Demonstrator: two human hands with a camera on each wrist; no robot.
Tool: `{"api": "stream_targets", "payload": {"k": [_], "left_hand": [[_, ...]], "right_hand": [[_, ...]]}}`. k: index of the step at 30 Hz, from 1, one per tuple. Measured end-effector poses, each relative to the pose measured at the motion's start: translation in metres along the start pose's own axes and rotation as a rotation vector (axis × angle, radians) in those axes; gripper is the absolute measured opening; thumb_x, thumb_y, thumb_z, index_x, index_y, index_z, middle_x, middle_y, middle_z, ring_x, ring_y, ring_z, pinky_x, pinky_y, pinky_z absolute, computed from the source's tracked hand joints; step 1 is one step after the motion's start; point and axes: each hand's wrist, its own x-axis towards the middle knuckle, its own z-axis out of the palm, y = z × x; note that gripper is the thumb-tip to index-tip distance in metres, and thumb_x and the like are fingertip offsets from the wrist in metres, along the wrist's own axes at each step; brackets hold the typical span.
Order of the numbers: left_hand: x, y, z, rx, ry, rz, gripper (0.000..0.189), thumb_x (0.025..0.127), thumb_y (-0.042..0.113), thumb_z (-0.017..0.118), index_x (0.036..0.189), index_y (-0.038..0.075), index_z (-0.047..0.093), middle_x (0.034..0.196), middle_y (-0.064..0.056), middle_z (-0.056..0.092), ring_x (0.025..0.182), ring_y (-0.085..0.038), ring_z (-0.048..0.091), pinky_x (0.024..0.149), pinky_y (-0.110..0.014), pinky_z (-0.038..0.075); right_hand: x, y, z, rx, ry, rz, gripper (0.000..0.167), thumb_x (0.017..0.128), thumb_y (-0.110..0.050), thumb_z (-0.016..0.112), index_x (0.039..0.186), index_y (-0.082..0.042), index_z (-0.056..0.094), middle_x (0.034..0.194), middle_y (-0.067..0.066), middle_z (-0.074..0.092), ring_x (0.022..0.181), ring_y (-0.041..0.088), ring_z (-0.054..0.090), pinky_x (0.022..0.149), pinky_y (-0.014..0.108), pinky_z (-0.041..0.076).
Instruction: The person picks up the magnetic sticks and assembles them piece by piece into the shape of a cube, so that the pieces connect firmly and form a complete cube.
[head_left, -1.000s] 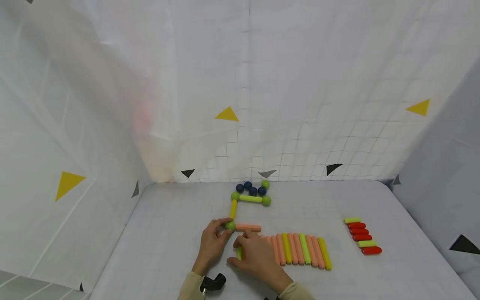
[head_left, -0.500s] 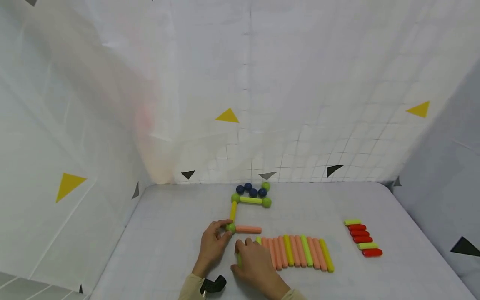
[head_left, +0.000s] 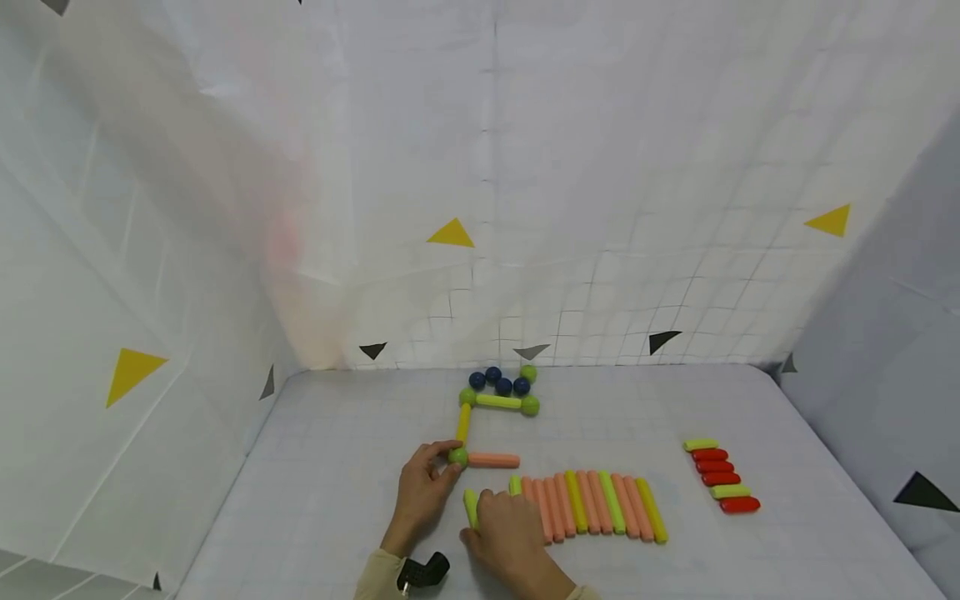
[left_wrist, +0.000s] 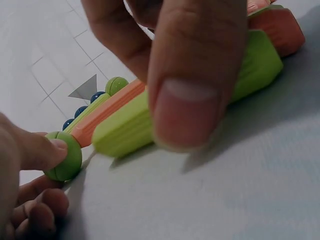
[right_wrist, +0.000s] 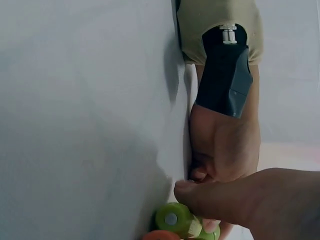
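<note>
My left hand (head_left: pixel 422 487) pinches a green ball (head_left: pixel 458 456) between thumb and index finger. From that ball a yellow stick (head_left: pixel 463 425) runs back to a second green ball (head_left: pixel 468 397), and an orange stick (head_left: pixel 493 460) points right. A light-green stick (head_left: pixel 497 402) links the second ball with a third (head_left: pixel 530 406). My right hand (head_left: pixel 510 533) grips a loose light-green stick (head_left: pixel 470 504), its far end just short of the held ball. Close up in the left wrist view, the right thumb covers part of this stick (left_wrist: pixel 122 132). Its magnetic end shows in the right wrist view.
Right of my right hand lies a row of orange, yellow and light-green sticks (head_left: pixel 592 502). Several dark blue balls (head_left: pixel 503 387) and a green ball (head_left: pixel 528 373) sit at the back. Short red and light-green pieces (head_left: pixel 722 479) are stacked at far right. White walls enclose the table.
The right fingers have shifted back along the light-green stick, so more of its far end shows and it leans left. The left hand keeps its hold on the green ball.
</note>
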Motion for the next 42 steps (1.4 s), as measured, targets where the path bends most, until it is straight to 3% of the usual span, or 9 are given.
{"api": "stream_targets", "payload": {"k": [5, 10, 14, 16, 19, 25, 35, 42], "left_hand": [[-0.001, -0.002, 0.0, -0.006, -0.013, -0.013, 0.033, 0.094, 0.011, 0.08, 0.124, 0.022, 0.076, 0.111, -0.006, 0.071, 0.058, -0.001, 0.042, 0.053, -0.018, 0.037], [-0.001, -0.004, 0.0, -0.013, -0.006, 0.014, 0.033, 0.093, 0.01, 0.08, 0.124, 0.02, 0.077, 0.11, -0.007, 0.071, 0.057, 0.0, 0.041, 0.053, -0.017, 0.036], [0.0, -0.004, 0.0, -0.017, 0.0, 0.025, 0.034, 0.092, 0.009, 0.081, 0.124, 0.018, 0.077, 0.109, -0.007, 0.071, 0.056, -0.001, 0.042, 0.052, -0.018, 0.036], [0.0, -0.003, -0.001, -0.019, 0.0, 0.017, 0.033, 0.092, 0.008, 0.08, 0.123, 0.019, 0.077, 0.109, -0.007, 0.071, 0.057, -0.001, 0.042, 0.053, -0.018, 0.036], [-0.001, -0.003, -0.001, -0.026, -0.004, 0.002, 0.033, 0.092, 0.009, 0.08, 0.123, 0.02, 0.077, 0.11, -0.006, 0.071, 0.058, -0.002, 0.043, 0.053, -0.018, 0.036], [-0.001, -0.001, -0.002, -0.033, -0.005, -0.017, 0.032, 0.094, 0.011, 0.08, 0.123, 0.023, 0.076, 0.112, -0.005, 0.071, 0.059, -0.003, 0.043, 0.054, -0.018, 0.036], [-0.001, -0.001, -0.001, -0.038, 0.004, 0.002, 0.032, 0.094, 0.01, 0.08, 0.123, 0.02, 0.076, 0.11, -0.006, 0.071, 0.06, -0.002, 0.043, 0.054, -0.018, 0.037], [0.0, -0.002, 0.001, -0.017, 0.005, -0.001, 0.032, 0.093, 0.01, 0.08, 0.123, 0.021, 0.077, 0.111, -0.005, 0.071, 0.06, -0.003, 0.043, 0.055, -0.018, 0.036]], "right_hand": [[0.0, 0.001, 0.002, 0.005, -0.053, -0.001, 0.046, 0.086, -0.042, 0.083, 0.061, -0.016, 0.053, 0.053, -0.007, 0.037, 0.045, 0.009, 0.034, 0.042, 0.027, 0.029], [0.003, 0.009, -0.005, 0.19, -0.137, 0.044, 0.041, 0.087, -0.04, 0.077, 0.06, -0.018, 0.054, 0.05, -0.01, 0.039, 0.044, 0.009, 0.039, 0.043, 0.027, 0.031], [0.009, 0.023, -0.02, 0.326, -0.117, 0.07, 0.039, 0.088, -0.035, 0.075, 0.058, -0.019, 0.056, 0.047, -0.013, 0.038, 0.042, 0.006, 0.04, 0.042, 0.025, 0.029], [0.014, 0.033, -0.025, 0.338, -0.094, 0.088, 0.039, 0.09, -0.034, 0.075, 0.058, -0.02, 0.057, 0.047, -0.013, 0.038, 0.041, 0.006, 0.039, 0.042, 0.024, 0.027], [0.022, 0.052, -0.031, 0.38, -0.053, 0.129, 0.033, 0.093, -0.033, 0.076, 0.066, -0.017, 0.065, 0.052, -0.01, 0.047, 0.044, 0.007, 0.042, 0.042, 0.025, 0.03], [0.038, 0.089, -0.029, 0.499, -0.023, 0.292, 0.03, 0.096, -0.04, 0.077, 0.09, -0.011, 0.08, 0.07, -0.004, 0.068, 0.056, 0.012, 0.057, 0.049, 0.029, 0.044], [0.06, 0.12, -0.008, 0.536, -0.03, 0.422, 0.039, 0.096, -0.046, 0.076, 0.095, -0.008, 0.082, 0.08, 0.0, 0.073, 0.064, 0.016, 0.06, 0.055, 0.029, 0.043], [0.069, 0.121, -0.007, 0.511, 0.001, 0.405, 0.038, 0.095, -0.044, 0.076, 0.096, -0.007, 0.083, 0.076, 0.0, 0.071, 0.062, 0.016, 0.06, 0.053, 0.029, 0.044]]}}
